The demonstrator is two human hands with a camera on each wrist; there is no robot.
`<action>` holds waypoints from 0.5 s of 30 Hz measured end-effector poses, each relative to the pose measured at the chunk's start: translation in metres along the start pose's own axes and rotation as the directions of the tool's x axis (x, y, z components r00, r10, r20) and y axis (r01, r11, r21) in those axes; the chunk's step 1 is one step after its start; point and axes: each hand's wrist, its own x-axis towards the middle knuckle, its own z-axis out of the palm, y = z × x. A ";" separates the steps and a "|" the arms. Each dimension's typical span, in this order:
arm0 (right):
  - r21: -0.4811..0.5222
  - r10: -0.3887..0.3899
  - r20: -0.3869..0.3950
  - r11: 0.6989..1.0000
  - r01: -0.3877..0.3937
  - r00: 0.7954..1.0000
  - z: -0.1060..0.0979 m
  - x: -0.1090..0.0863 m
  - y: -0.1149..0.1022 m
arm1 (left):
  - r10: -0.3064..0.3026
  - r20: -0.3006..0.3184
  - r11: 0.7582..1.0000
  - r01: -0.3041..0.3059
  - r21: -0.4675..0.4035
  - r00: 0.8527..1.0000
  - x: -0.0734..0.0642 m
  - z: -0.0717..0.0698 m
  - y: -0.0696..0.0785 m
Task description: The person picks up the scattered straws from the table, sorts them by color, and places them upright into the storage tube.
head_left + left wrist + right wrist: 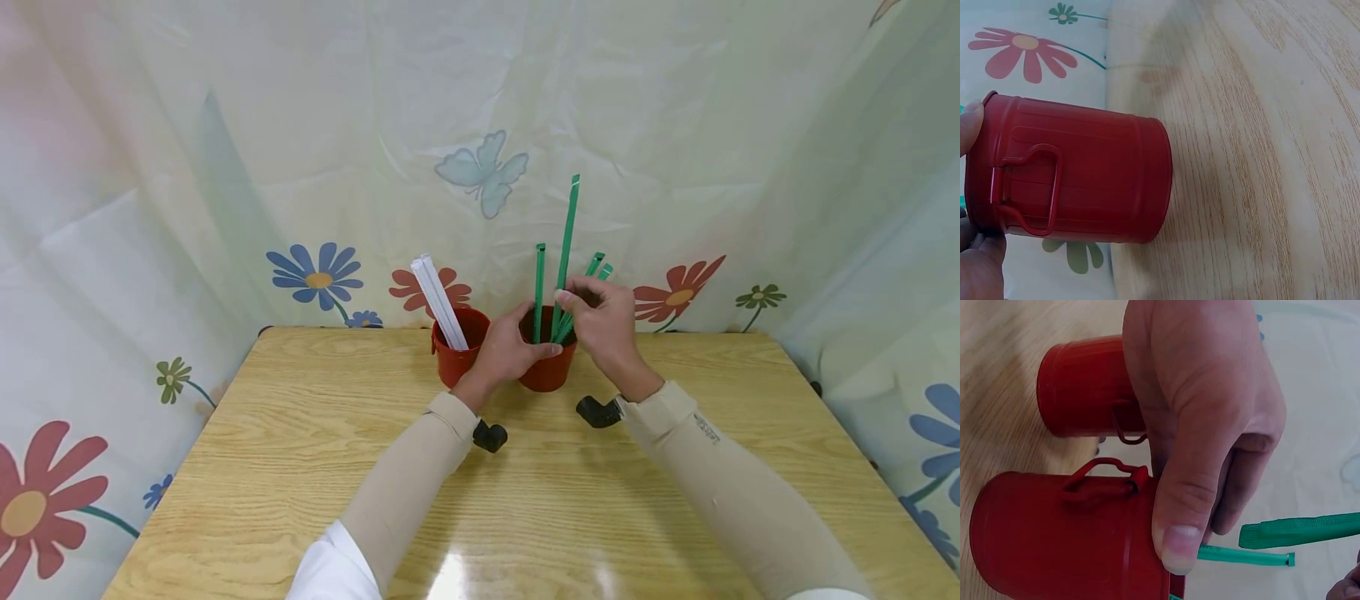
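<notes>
My left hand (504, 348) grips the rim of the right-hand red bucket (545, 377), with the thumb across its near side. In the left wrist view the same bucket (1097, 175) shows its wire handle, fingers at its rim. Above it, my right hand (607, 321) pinches a long green-wrapped straw (568, 225) near its lower part, and the straw stands almost upright. Several more green straws (539, 287) lean inside the bucket. The right wrist view shows the left hand (1210, 394) on the rim and one green straw's end (1260, 535) beyond it.
A second red bucket (450, 364) stands close on the left, holding white-wrapped straws (440, 304). Both buckets are near the back edge of the wooden table (300, 433). A flowered curtain (637, 167) hangs behind. Black wrist-camera mounts (597, 412) stick out under the wrists.
</notes>
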 end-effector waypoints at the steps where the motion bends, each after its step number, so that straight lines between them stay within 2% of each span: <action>1: -0.001 0.001 -0.004 1.000 -0.001 1.000 0.000 0.001 0.001 | 0.000 0.001 1.000 0.000 0.000 1.000 0.000 0.000 0.000; 15: -0.036 0.078 -0.041 0.996 -0.080 0.996 0.006 0.012 0.013 | -0.019 0.002 1.000 0.019 0.021 1.000 0.000 0.000 0.000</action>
